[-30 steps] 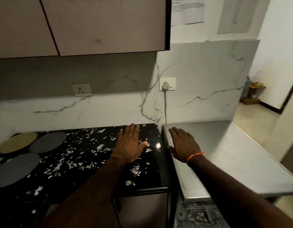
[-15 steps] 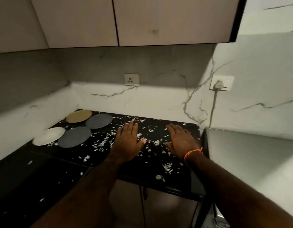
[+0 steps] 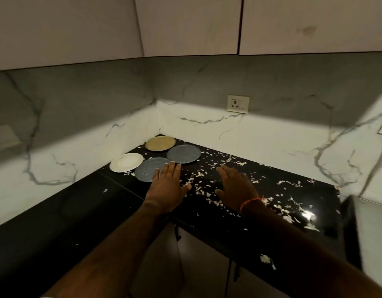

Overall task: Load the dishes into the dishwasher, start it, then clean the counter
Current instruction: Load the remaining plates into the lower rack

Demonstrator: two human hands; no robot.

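A: Where the black counter [image 3: 271, 214] meets the marbled wall corner, what is laid out?

B: Four plates are set flat in a cluster at the far corner. A tan plate [image 3: 160, 143] is placed nearest the corner, with a grey plate [image 3: 183, 153] just to its right. A white plate [image 3: 126, 162] is placed to the left, beside a second grey plate [image 3: 150, 171], which is the nearest of the four. White scraps [image 3: 224, 161] are scattered over the counter surface, most densely toward the right.

A: How is the left grip described?

B: The left hand [image 3: 167, 189] is held palm down with fingers straight and close together. Nothing is grasped. Its fingertips are seen at the near edge of the second grey plate; whether contact is made cannot be told.

A: And the right grip?

B: The right hand [image 3: 236, 188] is likewise spread flat, palm down, over the scattered scraps, well apart from the plates. Nothing is held. An orange thread band [image 3: 251, 202] is worn at the wrist.

A: What else is noted?

B: A wall socket [image 3: 238, 103] is mounted on the backsplash above the counter, and pale wall cabinets [image 3: 190, 24] are fitted overhead. A grey appliance edge [image 3: 355, 231] is visible at the right, beside the counter end.
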